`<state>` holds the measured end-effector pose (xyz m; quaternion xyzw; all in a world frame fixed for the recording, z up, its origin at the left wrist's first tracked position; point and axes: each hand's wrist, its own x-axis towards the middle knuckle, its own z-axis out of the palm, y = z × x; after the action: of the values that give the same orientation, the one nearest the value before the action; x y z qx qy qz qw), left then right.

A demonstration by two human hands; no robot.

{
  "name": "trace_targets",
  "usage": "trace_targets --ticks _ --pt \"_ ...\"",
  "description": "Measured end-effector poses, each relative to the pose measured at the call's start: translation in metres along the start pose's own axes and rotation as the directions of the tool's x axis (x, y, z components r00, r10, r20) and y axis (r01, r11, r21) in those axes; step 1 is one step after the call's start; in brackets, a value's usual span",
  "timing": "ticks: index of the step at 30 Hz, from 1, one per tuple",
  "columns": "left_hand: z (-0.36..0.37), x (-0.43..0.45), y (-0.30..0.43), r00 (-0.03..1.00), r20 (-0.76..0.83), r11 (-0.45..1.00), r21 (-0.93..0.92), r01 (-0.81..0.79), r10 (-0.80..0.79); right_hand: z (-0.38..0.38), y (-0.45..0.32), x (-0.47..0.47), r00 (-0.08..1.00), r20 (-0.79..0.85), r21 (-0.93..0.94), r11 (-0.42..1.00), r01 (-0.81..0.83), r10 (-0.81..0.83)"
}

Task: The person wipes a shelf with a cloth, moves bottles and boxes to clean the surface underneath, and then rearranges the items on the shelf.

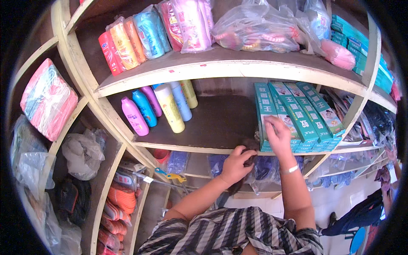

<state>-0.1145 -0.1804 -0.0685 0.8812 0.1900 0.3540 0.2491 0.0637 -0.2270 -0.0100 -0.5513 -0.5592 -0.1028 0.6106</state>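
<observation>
My left hand (pixel 237 164) grips a dark brown cloth (pixel 249 160) at the front edge of the middle shelf (pixel 220 124). Part of the cloth hangs below the hand. Over the leftmost row of long green boxes (pixel 302 122) is my right hand (pixel 279 135), fingers curled and thumb side up. It looks close to the box tops; whether it touches or grips one is unclear. The boxes lie in stacked rows, ends flush near the shelf edge. Farther left on this shelf stand several bottles, among them a pink bottle (pixel 135 118) and a yellow cylindrical bottle (pixel 170 108).
Above, a white-edged shelf (pixel 191 71) carries wrapped bottles (pixel 127 44) and a plastic bag (pixel 261 32) of goods. Side shelves at left hold a bundled pack (pixel 49 98) and orange goods (pixel 121 200). At lower right are another person (pixel 360 210) and a blue stool (pixel 357 240).
</observation>
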Motion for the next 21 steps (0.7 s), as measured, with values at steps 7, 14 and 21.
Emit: trace_targets --ticks 7,14,21 --pt "-0.094 0.020 0.004 0.857 -0.504 0.932 -0.352 -0.085 -0.112 -0.068 -0.017 -0.064 0.998 0.024 -0.153 0.987 -0.049 0.053" --pt "-0.282 0.019 -0.034 0.398 -0.916 0.997 0.010 -0.072 0.038 -0.089 -0.015 -0.087 0.972 -0.109 -0.012 0.977 -0.211 0.208" --pt "-0.427 0.033 -0.138 0.331 -0.926 0.983 -0.178 0.045 -0.183 -0.071 -0.015 -0.084 0.957 -0.071 -0.016 0.959 -0.282 0.281"
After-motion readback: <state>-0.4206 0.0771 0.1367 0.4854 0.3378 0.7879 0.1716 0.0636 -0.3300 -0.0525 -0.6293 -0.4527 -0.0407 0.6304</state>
